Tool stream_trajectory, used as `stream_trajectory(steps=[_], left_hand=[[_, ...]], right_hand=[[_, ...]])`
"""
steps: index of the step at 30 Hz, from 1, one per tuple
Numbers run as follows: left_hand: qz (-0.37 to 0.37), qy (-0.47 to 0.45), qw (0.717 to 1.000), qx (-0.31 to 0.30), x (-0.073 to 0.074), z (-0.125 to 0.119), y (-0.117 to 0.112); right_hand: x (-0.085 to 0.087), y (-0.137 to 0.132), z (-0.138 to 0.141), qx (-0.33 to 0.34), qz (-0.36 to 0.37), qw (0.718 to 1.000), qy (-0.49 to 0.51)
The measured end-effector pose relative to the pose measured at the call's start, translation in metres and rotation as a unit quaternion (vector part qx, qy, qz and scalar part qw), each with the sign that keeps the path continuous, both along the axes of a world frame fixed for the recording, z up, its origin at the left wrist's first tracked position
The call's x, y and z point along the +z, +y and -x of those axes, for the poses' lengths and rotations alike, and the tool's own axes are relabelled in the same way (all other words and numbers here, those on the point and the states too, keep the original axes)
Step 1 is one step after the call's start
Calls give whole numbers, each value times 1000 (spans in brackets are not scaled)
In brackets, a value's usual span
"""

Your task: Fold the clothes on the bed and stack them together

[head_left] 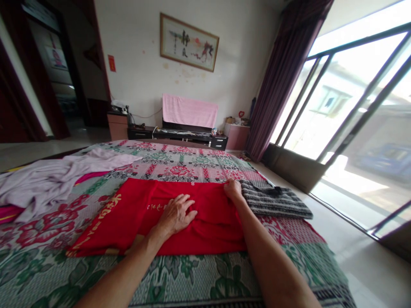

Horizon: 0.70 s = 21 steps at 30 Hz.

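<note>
A red cloth (135, 214) with gold lettering lies spread on a bed covered by a floral green and red blanket (180, 167). My left hand (176, 213) rests flat on the middle of the red cloth, fingers spread. My right hand (233, 189) is closed on the cloth's far right corner, fingers curled around the edge. Right beside that hand lies a folded grey striped garment (272, 201).
A crumpled lilac garment (54, 175) lies at the bed's left. Beyond the bed stand a low dark cabinet with a pink towel (189, 111) draped over something on it and a framed picture (189, 42) on the wall. Large windows (353, 115) and a purple curtain are at right.
</note>
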<state>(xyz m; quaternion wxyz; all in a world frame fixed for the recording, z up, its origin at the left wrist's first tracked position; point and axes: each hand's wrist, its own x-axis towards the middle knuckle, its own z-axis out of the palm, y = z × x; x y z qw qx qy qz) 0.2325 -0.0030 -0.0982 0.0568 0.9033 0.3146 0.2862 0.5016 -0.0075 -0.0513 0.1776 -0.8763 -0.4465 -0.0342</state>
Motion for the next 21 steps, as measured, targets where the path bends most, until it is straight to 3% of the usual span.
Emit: stream_trajectory(steps=[7, 11, 15, 21], left_hand=[[-6, 6, 1000, 6, 0, -1, -1], [1, 20, 1000, 13, 4, 0, -3], [4, 32, 999, 14, 6, 0, -3], [-11, 6, 1000, 21, 4, 0, -5]], right_hand=[[3, -4, 9, -3, -16, 1000, -14], [14, 5, 16, 77, -41, 995, -46], [23, 18, 19, 175, 46, 981, -63], [28, 26, 14, 216, 120, 967, -68]])
